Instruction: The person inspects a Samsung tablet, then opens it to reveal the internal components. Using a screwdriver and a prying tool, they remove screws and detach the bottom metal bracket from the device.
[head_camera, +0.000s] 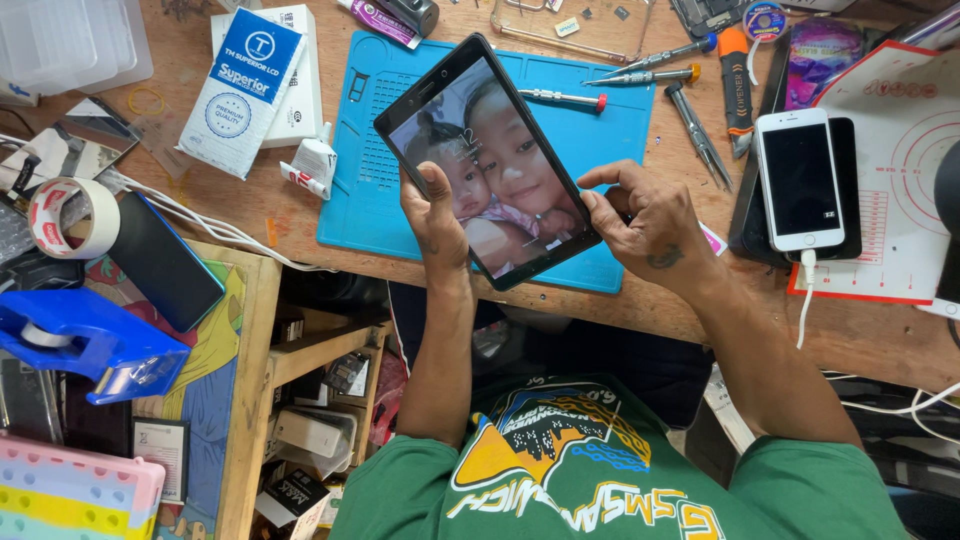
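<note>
From my remote seat I see a clear plastic tray at the top edge of the wooden workbench, holding a few small parts I cannot make out; a translucent lidded box sits at the top left corner, its contents hidden; a blue tape dispenser carries a roll at the left. A black tablet is held tilted above a blue repair mat, its screen lit with a photo; my left hand grasps its lower edge from beneath, thumb pressed flat on the glass; my right hand clasps the lower right corner, thumb and forefinger pinching the edge, other fingers curled behind. Both forearms rise from a green shirt toward the bench; precision screwdrivers lie on the mat beyond the tablet; a white smartphone rests on a dark one at the right, cable plugged in; a roll of tape lies at the left.
</note>
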